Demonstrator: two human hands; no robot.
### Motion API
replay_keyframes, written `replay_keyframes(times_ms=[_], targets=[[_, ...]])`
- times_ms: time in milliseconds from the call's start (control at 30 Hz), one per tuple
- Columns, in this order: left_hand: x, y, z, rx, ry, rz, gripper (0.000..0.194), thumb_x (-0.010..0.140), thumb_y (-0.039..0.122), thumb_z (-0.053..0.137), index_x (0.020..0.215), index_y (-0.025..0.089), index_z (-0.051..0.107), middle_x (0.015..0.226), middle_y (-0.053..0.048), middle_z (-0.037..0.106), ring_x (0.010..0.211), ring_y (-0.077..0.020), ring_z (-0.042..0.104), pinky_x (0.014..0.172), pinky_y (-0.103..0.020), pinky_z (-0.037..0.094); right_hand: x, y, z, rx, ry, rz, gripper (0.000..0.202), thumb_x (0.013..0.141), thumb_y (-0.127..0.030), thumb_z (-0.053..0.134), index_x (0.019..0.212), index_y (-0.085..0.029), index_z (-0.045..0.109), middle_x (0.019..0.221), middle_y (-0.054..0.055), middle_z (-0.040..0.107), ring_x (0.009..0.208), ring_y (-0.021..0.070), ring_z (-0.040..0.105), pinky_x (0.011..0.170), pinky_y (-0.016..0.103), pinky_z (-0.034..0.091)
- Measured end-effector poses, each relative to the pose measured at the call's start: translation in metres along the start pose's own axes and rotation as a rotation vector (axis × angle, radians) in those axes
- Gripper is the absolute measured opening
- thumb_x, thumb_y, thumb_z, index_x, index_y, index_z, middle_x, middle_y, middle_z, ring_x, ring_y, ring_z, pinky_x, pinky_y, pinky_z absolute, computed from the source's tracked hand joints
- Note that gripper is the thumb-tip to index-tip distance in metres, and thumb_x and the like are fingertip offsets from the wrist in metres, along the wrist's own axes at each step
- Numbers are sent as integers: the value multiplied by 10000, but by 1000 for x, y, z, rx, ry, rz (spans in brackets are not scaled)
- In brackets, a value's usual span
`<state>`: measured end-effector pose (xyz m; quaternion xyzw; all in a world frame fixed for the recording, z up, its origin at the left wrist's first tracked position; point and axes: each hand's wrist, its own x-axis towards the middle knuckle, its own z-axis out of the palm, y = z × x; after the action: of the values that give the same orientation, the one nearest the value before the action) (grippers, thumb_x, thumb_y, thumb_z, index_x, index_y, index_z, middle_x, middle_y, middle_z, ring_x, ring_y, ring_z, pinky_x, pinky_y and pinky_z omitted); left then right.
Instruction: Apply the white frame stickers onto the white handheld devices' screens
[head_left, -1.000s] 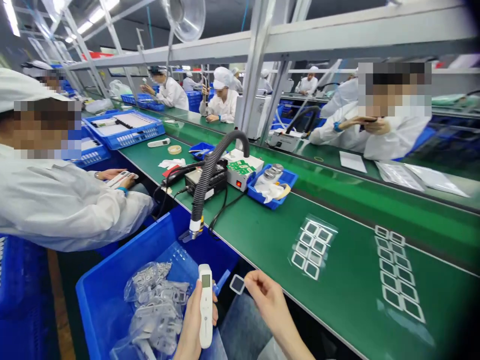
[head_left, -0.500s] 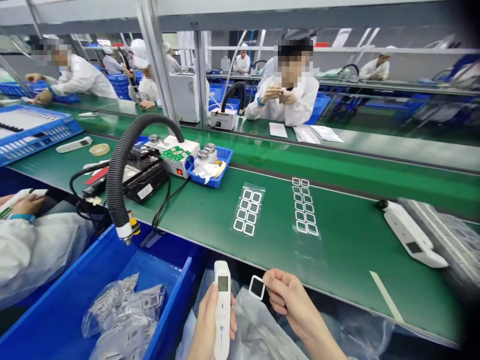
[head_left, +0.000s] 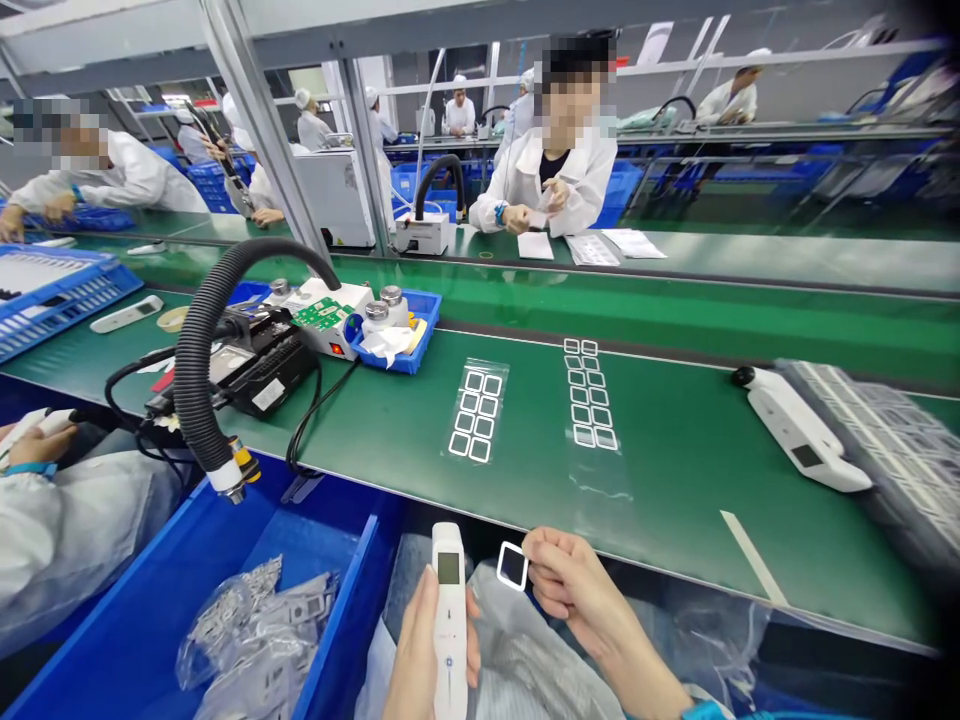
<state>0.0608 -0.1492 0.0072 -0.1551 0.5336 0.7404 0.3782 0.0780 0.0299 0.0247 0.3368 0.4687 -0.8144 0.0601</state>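
My left hand (head_left: 416, 640) is wrapped round a white handheld thermometer (head_left: 450, 630), held upright with its small grey screen facing me. To its right, my right hand (head_left: 566, 580) pinches the edge of a small square screen cover (head_left: 512, 566) with a white border and a dark, see-through middle. The cover and the thermometer are apart. On the green bench beyond lie two clear sheets of similar white-bordered covers, one sheet (head_left: 476, 415) nearer the middle and another sheet (head_left: 589, 395) to its right.
A blue bin (head_left: 360, 590) with bagged parts stands at my left. Above it bends a black extraction hose (head_left: 196, 350). A second white thermometer (head_left: 802, 430) lies at the right beside stacked, bagged sheets (head_left: 892, 450). A small blue tray (head_left: 401, 350) holds metal-capped bottles. Co-workers sit opposite and at left.
The view has shifted a little, so the bench things sit further left. Both hands keep their holds, with the cover still beside the thermometer. The person opposite has lowered their hands.
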Motion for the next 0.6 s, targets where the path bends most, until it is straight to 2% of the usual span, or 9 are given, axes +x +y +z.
replay_keyframes(times_ms=[233,600], targets=[[1,2,5,44,-36,-36,640,826,743,376,762,153,617,422,-22,550,357,-104,442,401,-210,292,-3,0,-2,-2,6,-25,189,631,-284,655,597,-200,490,445,-146,210,403,23,104,369,186,98],[0,2,16,51,-12,-119,657,797,762,416,817,136,615,424,-20,559,358,-104,455,397,-197,323,-6,-4,-3,-41,5,-18,184,629,-292,646,600,-199,490,423,-146,232,387,19,121,366,184,110]])
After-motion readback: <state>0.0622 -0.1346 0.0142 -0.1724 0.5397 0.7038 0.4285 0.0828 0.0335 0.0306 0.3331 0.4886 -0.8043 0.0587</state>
